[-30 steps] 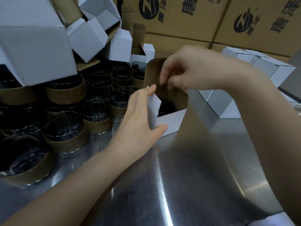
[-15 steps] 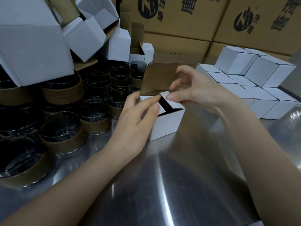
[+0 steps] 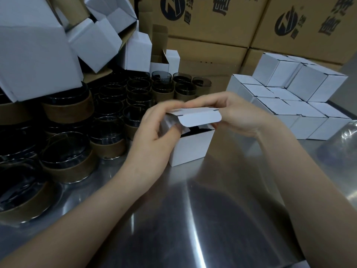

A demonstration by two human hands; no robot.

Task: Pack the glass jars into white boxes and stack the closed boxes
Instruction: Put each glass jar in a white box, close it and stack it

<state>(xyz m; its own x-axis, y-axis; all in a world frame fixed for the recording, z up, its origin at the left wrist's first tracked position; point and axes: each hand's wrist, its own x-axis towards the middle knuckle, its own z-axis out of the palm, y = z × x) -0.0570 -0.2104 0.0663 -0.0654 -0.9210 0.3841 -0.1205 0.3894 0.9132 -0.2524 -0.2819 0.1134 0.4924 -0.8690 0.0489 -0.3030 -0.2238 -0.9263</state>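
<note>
White box (image 3: 190,149) on steel table (image 3: 193,219); brown cartons (image 3: 202,26) stacked behind.

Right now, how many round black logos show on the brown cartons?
2. Centre logo on the top-centre carton, cut by the frame edge; right logo on the top-right carton. More may be hidden behind the white boxes piled at left.

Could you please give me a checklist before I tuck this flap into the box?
1. Box flat on table: ok.
2. Left hand and right hand hold the lid ends: ok.
3. Flap inside front wall: not ok, it hangs outside.
4. Jar seated below rim: cannot tell, gap is dark.
5. Stack has free tops: ok.
</note>
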